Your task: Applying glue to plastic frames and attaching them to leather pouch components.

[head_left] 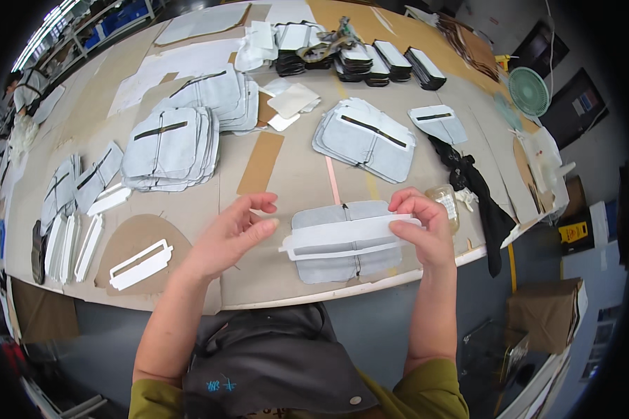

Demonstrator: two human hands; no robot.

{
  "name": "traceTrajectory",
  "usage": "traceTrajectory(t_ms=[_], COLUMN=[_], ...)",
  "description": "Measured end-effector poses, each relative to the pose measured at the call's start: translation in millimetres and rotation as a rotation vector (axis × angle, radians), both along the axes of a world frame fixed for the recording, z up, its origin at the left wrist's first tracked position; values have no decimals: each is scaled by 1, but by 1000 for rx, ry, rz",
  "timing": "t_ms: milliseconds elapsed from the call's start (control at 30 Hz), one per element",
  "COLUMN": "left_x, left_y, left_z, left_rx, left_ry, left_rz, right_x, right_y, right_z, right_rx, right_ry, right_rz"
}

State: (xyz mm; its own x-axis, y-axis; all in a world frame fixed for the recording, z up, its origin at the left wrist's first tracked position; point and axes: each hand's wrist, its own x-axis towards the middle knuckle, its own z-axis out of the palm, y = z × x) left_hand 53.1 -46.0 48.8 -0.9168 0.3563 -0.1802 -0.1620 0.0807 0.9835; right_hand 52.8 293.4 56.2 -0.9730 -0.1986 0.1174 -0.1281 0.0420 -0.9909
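Observation:
My right hand pinches the right end of a white slotted strip, long and narrow with small tabs at its ends. The strip lies over, or just above, a grey fabric panel near the table's front edge. Through the slot the grey cloth shows, and a dark seam crosses the panel from top to bottom. Nothing is in my left hand; its fingers curl with a gap to the thumb, left of the strip's end. Beside that forearm, a similar white strip rests on a rounded brown card.
Stacked grey panels with black slits stand at the left, more ahead. White strips lean at the far left. A glass jar and black cloth lie right of my right hand. Bundled black-edged pieces fill the back.

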Motion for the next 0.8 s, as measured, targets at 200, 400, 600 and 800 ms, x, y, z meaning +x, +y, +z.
traceTrajectory(t_ms=[200,400,600,800], left_x=[4,-6,-21,-24], left_y=[16,28,40,42], left_z=[-24,-31,-36,-44], left_rx=[0,-100,-323,-461], left_ry=[-59,-107,-129,-27], left_rz=[-54,1,-8,29], right_x=[-8,-16,-31,-37], right_y=[6,10,11,2], right_z=[-13,-32,-60,-59], right_rx=[-50,-79,67,237], right_ry=[-57,-237,-327,-322], right_rz=[-25,-61,-171,-230])
